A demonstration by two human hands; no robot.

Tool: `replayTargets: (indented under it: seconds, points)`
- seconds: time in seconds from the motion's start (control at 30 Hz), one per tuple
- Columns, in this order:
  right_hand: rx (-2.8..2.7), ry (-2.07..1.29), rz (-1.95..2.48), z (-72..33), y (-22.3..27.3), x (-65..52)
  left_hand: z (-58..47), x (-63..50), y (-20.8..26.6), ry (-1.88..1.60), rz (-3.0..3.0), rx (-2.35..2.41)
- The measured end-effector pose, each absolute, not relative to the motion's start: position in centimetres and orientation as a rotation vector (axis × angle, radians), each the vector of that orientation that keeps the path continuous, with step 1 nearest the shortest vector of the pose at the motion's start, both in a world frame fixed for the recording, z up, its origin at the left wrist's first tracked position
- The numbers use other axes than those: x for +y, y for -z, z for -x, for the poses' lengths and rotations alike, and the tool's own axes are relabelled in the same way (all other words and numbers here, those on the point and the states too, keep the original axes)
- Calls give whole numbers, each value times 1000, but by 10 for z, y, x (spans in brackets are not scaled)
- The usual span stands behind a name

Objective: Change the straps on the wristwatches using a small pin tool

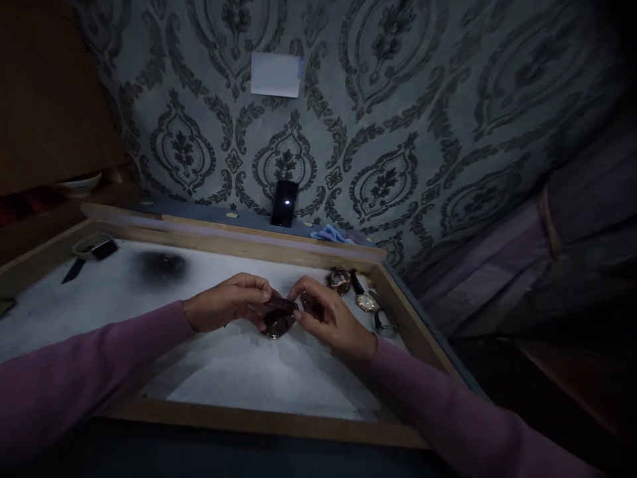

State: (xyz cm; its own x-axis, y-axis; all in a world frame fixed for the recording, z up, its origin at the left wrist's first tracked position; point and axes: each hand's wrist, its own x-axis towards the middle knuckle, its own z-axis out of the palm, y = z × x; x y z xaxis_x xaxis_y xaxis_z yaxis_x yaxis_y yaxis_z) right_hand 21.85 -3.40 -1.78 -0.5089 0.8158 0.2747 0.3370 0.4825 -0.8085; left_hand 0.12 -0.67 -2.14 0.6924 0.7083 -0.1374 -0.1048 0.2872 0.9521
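- One wide, shallow wooden tray [259, 420] with a white lining [233, 382] sits below the patterned wall [318, 143]; its raised rim presumably keeps small pieces from rolling off.
- Two bare hands meet over its middle: the left hand [233, 302] and the right hand [328, 315] each pinch a dark red strap [279, 303] between thumb and fingers, one near each end, likely because so thin a piece would bend in a single grip.
- One phone [284, 203] leans against the wall behind the tray, propped to stand, I'd say.
- Inside the tray's far left corner is a pale, loop-shaped object [92, 245], too dim for me to name.
- Three watches [366, 303] lie along the right side wall, perhaps put there to leave the middle free.
- Another watch [277, 323] is just below the strap, inside the tray; I can't tell whether they are joined.
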Motion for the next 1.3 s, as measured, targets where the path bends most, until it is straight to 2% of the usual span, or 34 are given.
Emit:
replayTargets:
  seconds: [0.1, 0.3, 0.43, 0.63, 1.3]
  points:
    - [-2073, -934, 900, -215, 14, -35, -3, -9, 22, -589, -1192, 621]
    - [-1873, -1245, 953, -210, 15, -34, -3, -11, 21, -546, -1337, 616]
    - [-1763, -1383, 924, -213, 13, -33, 0, -14, 22, -493, -1737, 638]
    - [-1769, -1388, 925, -216, 11, -34, 3, -17, 25, -483, -2225, 804]
    - [-1799, -1401, 1027, -217, 14, -29, -8, -22, 27, -354, -2261, 971]
